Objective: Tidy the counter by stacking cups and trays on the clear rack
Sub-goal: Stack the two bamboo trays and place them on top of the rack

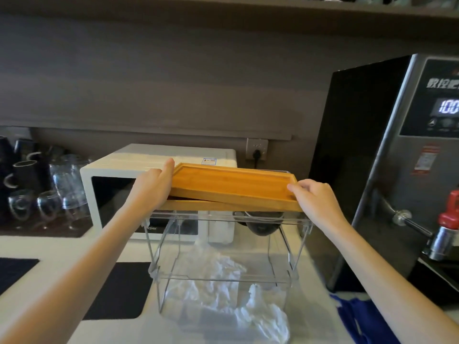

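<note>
A clear rack (223, 247) stands on the counter in the middle of the head view. On its top level lies a wooden tray (223, 206), and a second wooden tray (231, 184) sits tilted on top of it. My left hand (155, 184) grips the upper tray's left end. My right hand (315, 197) holds its right front corner. A dark bowl-like cup (260, 225) shows under the trays, inside the rack's upper level.
A white microwave (119, 170) stands behind the rack. Glasses and dark cups (42, 187) crowd the left. A tall steel water boiler (402, 170) with a tap (444, 229) is on the right. Crumpled white plastic (223, 294) lies under the rack. Dark mats (119, 291) lie on the counter.
</note>
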### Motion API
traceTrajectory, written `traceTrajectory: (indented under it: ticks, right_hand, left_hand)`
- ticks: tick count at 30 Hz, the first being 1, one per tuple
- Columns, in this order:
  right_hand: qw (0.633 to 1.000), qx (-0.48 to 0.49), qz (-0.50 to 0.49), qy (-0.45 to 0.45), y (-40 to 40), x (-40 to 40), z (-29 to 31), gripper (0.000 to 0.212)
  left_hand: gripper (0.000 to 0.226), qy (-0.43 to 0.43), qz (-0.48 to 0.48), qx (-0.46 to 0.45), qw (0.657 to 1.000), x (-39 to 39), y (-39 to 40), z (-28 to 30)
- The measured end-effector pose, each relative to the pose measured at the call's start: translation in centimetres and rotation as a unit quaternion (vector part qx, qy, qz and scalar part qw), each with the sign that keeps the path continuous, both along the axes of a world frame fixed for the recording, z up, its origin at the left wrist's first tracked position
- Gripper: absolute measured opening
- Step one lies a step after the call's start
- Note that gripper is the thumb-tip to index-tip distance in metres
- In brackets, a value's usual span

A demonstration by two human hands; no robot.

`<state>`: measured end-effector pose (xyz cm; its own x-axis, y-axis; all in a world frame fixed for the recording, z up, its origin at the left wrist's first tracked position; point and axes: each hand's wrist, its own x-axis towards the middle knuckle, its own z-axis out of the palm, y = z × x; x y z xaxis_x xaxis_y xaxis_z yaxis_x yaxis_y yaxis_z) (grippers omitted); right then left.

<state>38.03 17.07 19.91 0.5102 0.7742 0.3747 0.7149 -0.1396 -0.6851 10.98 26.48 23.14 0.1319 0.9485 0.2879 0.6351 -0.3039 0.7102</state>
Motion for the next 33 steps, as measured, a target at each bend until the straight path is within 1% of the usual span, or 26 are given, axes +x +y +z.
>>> traceTrajectory:
  ticks: [5,8,10,12,13,15,17,19,21,23,29,33]
  right_hand:
    - [0.997,-0.024,-0.029,-0.071,0.0,0.0,-0.2,0.042]
    - [0.991,-0.031,-0.044,-0.121,-0.4,-0.3,0.2,0.044]
    - [0.98,0.009,-0.073,-0.186,-1.0,-0.7,0.6,0.041]
    - [0.964,0.087,-0.088,-0.234,-1.7,-0.9,0.8,0.038]
    - [0.961,0.118,-0.069,-0.242,-2.0,-0.9,0.8,0.038]
    - [0.96,0.132,0.008,-0.248,-2.6,-0.8,0.5,0.046]
    - [0.956,0.115,0.076,-0.258,-3.1,-1.0,-0.2,0.051]
    - [0.95,0.106,0.099,-0.276,-3.3,-1.3,-0.9,0.051]
    - [0.946,0.107,0.098,-0.291,-3.3,-1.4,-1.4,0.055]
    - [0.946,0.109,0.094,-0.291,-3.4,-1.4,-1.6,0.059]
    - [0.945,0.106,0.071,-0.301,-3.2,-0.9,-1.4,0.039]
    - [0.94,0.098,0.072,-0.318,-3.0,-0.5,-1.0,0.035]
  left_hand:
    - [0.064,0.056,-0.009,-0.022,0.998,0.0,0.1,0.8]
    - [0.058,0.105,-0.034,-0.022,0.994,-0.4,0.3,1.1]
    - [0.054,0.118,-0.042,0.002,0.992,-1.0,0.5,0.9]
    - [0.049,0.123,-0.042,0.067,0.989,-1.8,0.5,0.2]
    - [0.048,0.122,-0.05,0.109,0.985,-2.3,0.3,-0.2]
    - [0.048,0.122,-0.093,0.185,0.971,-3.0,0.0,-1.1]
    - [0.053,0.149,-0.13,0.21,0.957,-3.6,-0.2,-2.1]
    - [0.063,0.175,-0.123,0.205,0.955,-3.7,-0.2,-3.0]
    - [0.063,0.161,-0.1,0.19,0.963,-3.6,-0.4,-3.4]
    - [0.056,0.13,-0.093,0.181,0.971,-3.4,-0.7,-3.6]
    - [0.041,0.093,-0.078,0.197,0.973,-3.3,-1.3,-3.4]
    - [0.037,0.101,-0.063,0.211,0.97,-3.3,-1.4,-3.4]
